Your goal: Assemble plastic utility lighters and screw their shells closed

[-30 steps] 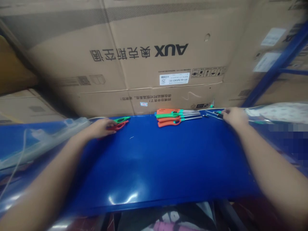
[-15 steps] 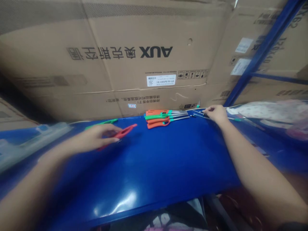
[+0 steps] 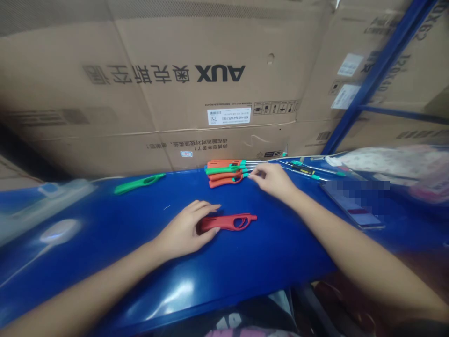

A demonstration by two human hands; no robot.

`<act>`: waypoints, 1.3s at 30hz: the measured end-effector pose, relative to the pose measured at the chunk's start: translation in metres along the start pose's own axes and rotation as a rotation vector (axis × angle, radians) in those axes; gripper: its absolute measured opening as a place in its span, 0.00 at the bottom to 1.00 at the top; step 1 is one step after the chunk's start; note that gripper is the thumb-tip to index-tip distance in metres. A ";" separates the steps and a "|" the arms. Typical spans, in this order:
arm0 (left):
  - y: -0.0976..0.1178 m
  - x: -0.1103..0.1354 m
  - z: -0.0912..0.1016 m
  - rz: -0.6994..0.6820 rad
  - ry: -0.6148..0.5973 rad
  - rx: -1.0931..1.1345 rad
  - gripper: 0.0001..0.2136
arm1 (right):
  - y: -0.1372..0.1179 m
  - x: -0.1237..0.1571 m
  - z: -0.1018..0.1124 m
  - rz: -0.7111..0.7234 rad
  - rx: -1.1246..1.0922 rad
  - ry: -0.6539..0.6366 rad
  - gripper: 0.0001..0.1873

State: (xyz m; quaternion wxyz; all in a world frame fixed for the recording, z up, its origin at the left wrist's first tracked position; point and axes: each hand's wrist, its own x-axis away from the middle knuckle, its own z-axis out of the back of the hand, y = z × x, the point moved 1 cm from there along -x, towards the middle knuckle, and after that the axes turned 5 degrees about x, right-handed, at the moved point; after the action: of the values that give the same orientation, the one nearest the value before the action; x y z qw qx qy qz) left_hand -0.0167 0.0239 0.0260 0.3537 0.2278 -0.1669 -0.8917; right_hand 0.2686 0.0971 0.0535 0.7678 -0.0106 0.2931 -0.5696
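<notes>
My left hand (image 3: 191,229) grips the rear of a red gas lighter handle (image 3: 229,222) low over the blue table, its trigger loop pointing right. It shows no metal tube at its tip. My right hand (image 3: 275,180) has its fingertips pinched at the metal tubes of several orange and green gas lighters (image 3: 224,180) lying side by side at the back. What the pinch holds, if anything, is hidden. A green lighter handle (image 3: 138,184) without a tube lies at the left. Loose metal tubes with teal ends (image 3: 318,178) lie right of my right hand.
A black and yellow tool, perhaps a screwdriver (image 3: 303,169), lies by the tubes. Further right are a phone (image 3: 354,206) and a spotted white cloth (image 3: 389,161). A translucent container (image 3: 45,206) stands left. A large cardboard box (image 3: 168,107) backs the blue table (image 3: 273,262).
My left hand has brought the red handle rightward and toward me. From the loose tubes, my right hand has moved left to the row of lighters. The phone and tool now show.
</notes>
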 end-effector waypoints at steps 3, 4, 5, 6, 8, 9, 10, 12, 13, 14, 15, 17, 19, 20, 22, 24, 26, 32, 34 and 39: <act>-0.005 0.001 0.002 -0.007 -0.006 0.024 0.19 | -0.020 0.012 -0.013 0.120 -0.007 -0.038 0.06; -0.007 0.001 0.001 -0.012 -0.006 0.035 0.18 | -0.025 0.015 -0.015 0.162 -0.018 -0.059 0.07; -0.009 0.000 -0.001 -0.012 0.000 0.050 0.17 | -0.028 0.018 -0.017 0.232 -0.037 -0.097 0.06; -0.012 0.000 -0.003 -0.007 0.011 0.065 0.17 | -0.031 0.020 -0.018 0.312 -0.056 -0.146 0.06; -0.017 -0.002 -0.006 0.016 0.047 0.090 0.16 | -0.035 0.025 -0.017 0.472 -0.081 -0.253 0.09; -0.020 -0.002 -0.007 0.029 0.065 0.098 0.17 | -0.037 0.026 -0.016 0.533 -0.079 -0.301 0.11; -0.022 -0.002 -0.008 0.040 0.079 0.103 0.17 | -0.038 0.028 -0.015 0.573 -0.072 -0.341 0.13; -0.024 -0.002 -0.008 0.051 0.097 0.106 0.16 | -0.041 0.029 -0.014 0.630 -0.063 -0.395 0.13; -0.025 -0.002 -0.008 0.052 0.101 0.106 0.16 | -0.041 0.030 -0.014 0.657 -0.061 -0.416 0.15; -0.025 -0.002 -0.008 0.053 0.102 0.104 0.16 | -0.042 0.030 -0.015 0.680 -0.059 -0.432 0.19; -0.025 -0.002 -0.008 0.054 0.101 0.104 0.16 | -0.042 0.030 -0.016 0.693 -0.057 -0.444 0.24; -0.025 -0.002 -0.008 0.057 0.101 0.108 0.16 | -0.040 0.029 -0.019 0.692 -0.058 -0.458 0.28; -0.026 -0.002 -0.008 0.059 0.101 0.120 0.16 | -0.039 0.028 -0.022 0.673 -0.077 -0.468 0.25; -0.026 -0.002 -0.008 0.060 0.102 0.126 0.17 | -0.039 0.028 -0.022 0.664 -0.089 -0.471 0.24; -0.026 -0.001 -0.008 0.061 0.104 0.133 0.17 | -0.039 0.028 -0.022 0.657 -0.099 -0.475 0.23; -0.026 0.000 -0.007 0.056 0.108 0.138 0.17 | -0.039 0.028 -0.021 0.656 -0.097 -0.481 0.22; -0.024 0.000 -0.006 0.040 0.113 0.153 0.17 | -0.039 0.028 -0.020 0.654 -0.090 -0.484 0.21; -0.022 0.000 -0.003 0.020 0.120 0.175 0.19 | -0.032 0.024 -0.015 0.627 -0.076 -0.493 0.21; -0.024 0.000 -0.004 0.024 0.126 0.174 0.18 | -0.030 0.023 -0.014 0.616 -0.075 -0.489 0.22; -0.027 0.001 -0.007 0.026 0.140 0.197 0.19 | -0.027 0.021 -0.013 0.610 -0.066 -0.422 0.15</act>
State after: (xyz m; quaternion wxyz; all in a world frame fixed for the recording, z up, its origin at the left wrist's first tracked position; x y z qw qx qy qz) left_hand -0.0284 0.0410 0.0079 0.3521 0.3209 -0.2315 -0.8482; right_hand 0.2434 0.0728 0.0430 0.9451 -0.0645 0.1363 -0.2900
